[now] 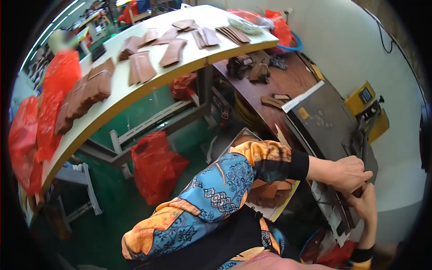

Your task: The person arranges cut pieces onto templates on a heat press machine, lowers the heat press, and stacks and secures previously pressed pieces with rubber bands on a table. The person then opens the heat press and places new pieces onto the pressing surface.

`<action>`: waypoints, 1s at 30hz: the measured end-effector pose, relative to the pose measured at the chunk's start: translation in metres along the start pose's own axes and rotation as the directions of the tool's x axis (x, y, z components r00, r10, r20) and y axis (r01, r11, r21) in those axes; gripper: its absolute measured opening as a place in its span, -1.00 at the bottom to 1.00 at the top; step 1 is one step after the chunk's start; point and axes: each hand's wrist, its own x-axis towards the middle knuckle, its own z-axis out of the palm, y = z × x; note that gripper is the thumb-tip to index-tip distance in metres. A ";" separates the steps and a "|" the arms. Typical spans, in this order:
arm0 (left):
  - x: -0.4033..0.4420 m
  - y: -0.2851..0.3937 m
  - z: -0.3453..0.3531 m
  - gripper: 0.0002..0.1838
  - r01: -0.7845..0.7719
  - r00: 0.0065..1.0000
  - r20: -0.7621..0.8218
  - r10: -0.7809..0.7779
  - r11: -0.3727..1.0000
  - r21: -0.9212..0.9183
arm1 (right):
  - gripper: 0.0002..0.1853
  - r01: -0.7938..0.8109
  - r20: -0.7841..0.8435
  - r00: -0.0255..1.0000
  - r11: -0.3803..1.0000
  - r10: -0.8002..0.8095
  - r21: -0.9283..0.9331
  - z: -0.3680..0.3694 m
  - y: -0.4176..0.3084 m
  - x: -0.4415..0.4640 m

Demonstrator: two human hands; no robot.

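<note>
My left hand (344, 173) reaches across from the patterned blue and orange sleeve (216, 189). Its fingers are curled closed at the front of a dark flat-topped machine (324, 119). Just below it my right hand (365, 204) is bent with fingers and thumb pressed together, close to the left fingers. Whatever lies between the fingers of either hand is hidden or too small to name. A dark upright bar (363, 139) of the machine stands right beside the hands. Beneath my left forearm is a box (283, 202) with brown cut pieces (265, 193).
A long white table (108, 108) curves across, bearing several stacks of brown pieces (141, 67). Red plastic bags (157, 166) lie on the floor and hang at the table's left end. A yellow device (360, 96) with a small display stands at the wall. Dark brown pieces (260, 72) rest on the wooden bench (252, 92).
</note>
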 end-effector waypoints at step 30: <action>-0.042 -0.027 0.057 -0.74 -0.179 0.940 -0.308 0.147 0.981 -0.077 | -0.68 0.302 0.063 0.953 0.949 -0.297 -0.092 0.056 0.064 0.025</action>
